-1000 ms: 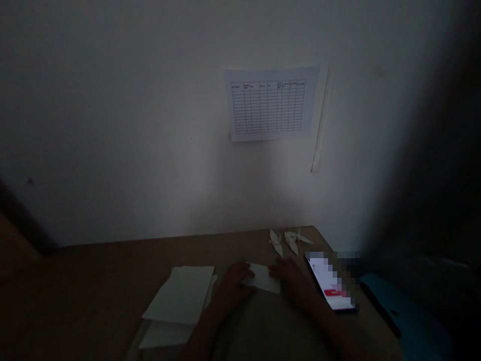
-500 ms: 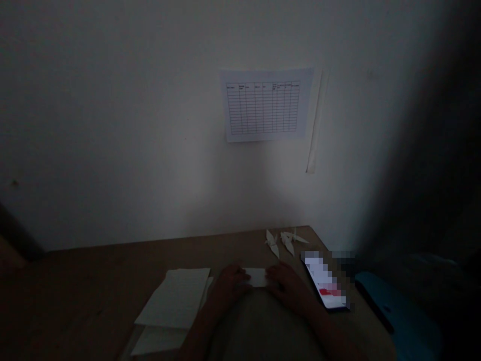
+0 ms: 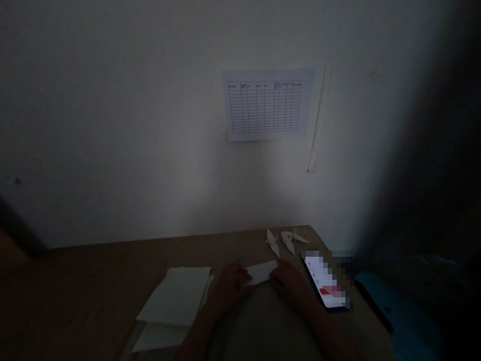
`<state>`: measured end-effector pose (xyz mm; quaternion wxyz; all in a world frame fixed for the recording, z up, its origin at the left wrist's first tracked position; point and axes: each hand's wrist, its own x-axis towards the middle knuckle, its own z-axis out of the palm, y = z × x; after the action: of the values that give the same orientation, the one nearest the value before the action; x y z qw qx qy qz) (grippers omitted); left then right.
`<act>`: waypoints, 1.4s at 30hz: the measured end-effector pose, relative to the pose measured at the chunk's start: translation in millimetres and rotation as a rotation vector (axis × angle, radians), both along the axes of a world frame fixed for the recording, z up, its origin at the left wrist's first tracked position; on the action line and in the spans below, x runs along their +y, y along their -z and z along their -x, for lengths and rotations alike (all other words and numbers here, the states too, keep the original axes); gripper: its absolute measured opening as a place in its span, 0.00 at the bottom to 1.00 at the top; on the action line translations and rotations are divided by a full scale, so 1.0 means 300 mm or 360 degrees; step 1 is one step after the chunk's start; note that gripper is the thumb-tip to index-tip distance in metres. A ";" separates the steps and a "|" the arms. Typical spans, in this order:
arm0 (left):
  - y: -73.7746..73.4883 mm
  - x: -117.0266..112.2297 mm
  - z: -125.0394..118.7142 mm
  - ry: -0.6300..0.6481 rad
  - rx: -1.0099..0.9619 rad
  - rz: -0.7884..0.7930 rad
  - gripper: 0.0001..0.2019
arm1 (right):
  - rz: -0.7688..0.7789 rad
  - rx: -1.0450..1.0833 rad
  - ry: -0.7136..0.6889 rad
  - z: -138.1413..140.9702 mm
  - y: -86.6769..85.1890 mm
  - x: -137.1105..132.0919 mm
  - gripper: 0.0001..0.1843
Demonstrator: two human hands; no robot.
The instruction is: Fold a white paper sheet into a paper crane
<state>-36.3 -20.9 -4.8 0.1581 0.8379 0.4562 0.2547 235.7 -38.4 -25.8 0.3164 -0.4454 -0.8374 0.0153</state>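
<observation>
Between my hands is a small folded piece of white paper (image 3: 262,272), tilted with its right end farther from me. My left hand (image 3: 232,280) pinches its left end, fingers closed on it. At the other end, my right hand (image 3: 286,278) holds the paper's right edge between thumb and fingers. Just beyond my right hand lie folded paper cranes, one (image 3: 272,242) on the left and others (image 3: 288,242) close together on the right. The dim light hides the exact folds in the paper.
Paper sheets (image 3: 176,296) lie stacked left of my left forearm. A lit phone (image 3: 326,283) rests to the right, near the edge of the brown table (image 3: 101,286). A printed chart (image 3: 265,105) hangs on the wall behind. Past the table's right edge is a blue object (image 3: 402,311).
The folded paper has turned from level to slanted, its right end moving away from me. My right hand has shifted slightly right with it; my left hand stays nearly in place.
</observation>
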 end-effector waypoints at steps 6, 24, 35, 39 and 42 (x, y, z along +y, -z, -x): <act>-0.018 -0.012 -0.009 0.0007 -0.0043 0.0005 0.10 | 0.0191 0.0139 0.0046 -0.006 0.008 0.000 0.08; 0.004 0.021 -0.011 0.0114 -0.0125 0.0035 0.10 | 0.0310 0.0400 0.0182 -0.031 -0.024 -0.011 0.17; 0.037 0.035 -0.008 -0.0460 -0.0173 0.0053 0.19 | 0.0016 0.0116 0.0206 -0.008 -0.015 -0.023 0.14; 0.016 0.036 0.000 -0.0459 -0.0238 0.0017 0.21 | 0.0118 0.0008 0.0021 0.000 -0.002 -0.018 0.15; -0.002 0.039 0.008 -0.0468 -0.0202 -0.0051 0.25 | 0.0240 -0.0022 0.0012 0.006 -0.010 -0.025 0.18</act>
<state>-38.8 -9.3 -4.3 0.1343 0.7468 0.5588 0.3347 233.8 -46.0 -22.8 0.2762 -0.4713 -0.8343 0.0739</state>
